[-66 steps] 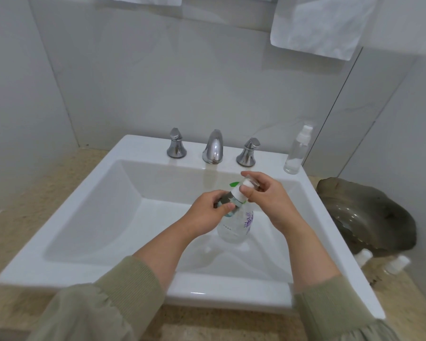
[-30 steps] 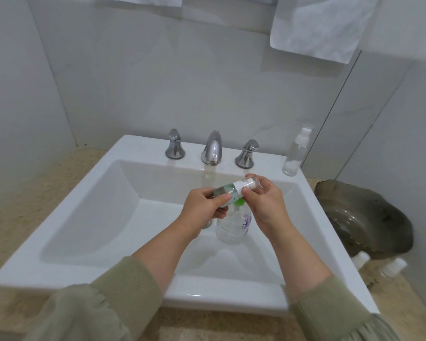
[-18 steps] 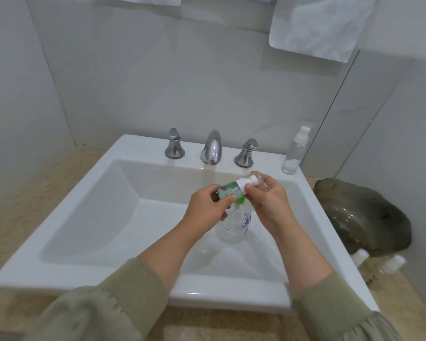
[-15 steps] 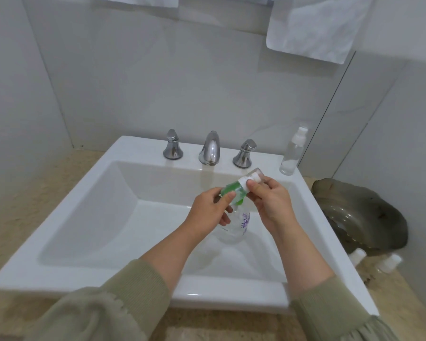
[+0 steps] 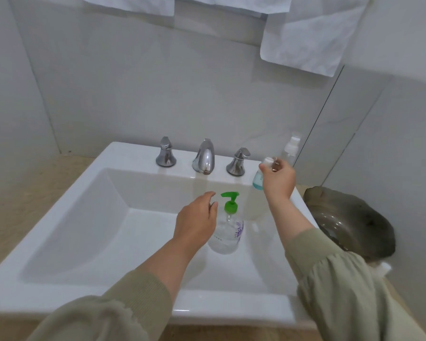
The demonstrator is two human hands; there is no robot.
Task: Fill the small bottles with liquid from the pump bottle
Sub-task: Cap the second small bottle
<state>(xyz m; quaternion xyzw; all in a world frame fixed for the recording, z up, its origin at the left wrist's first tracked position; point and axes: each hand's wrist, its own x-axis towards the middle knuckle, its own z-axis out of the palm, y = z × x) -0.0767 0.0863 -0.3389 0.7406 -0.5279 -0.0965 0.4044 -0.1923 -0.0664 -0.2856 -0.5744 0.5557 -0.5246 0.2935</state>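
While the right hand [image 5: 278, 180] pinches the small bottle [image 5: 258, 179] by its cap over the sink's [image 5: 123, 156] back rim, near a spray bottle [image 5: 290, 150], it should land upright before release; the left hand [image 5: 197, 222] hovers relaxed and empty beside the pump bottle [image 5: 228, 232] in the basin.

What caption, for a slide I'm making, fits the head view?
Right hand holds a small bottle at the sink rim; left hand open beside the pump bottle.

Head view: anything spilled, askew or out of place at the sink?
No spill visible. One oddity: the pump bottle stands upright inside the sink basin, not on the counter. The right hand holds a small bottle near the back rim.
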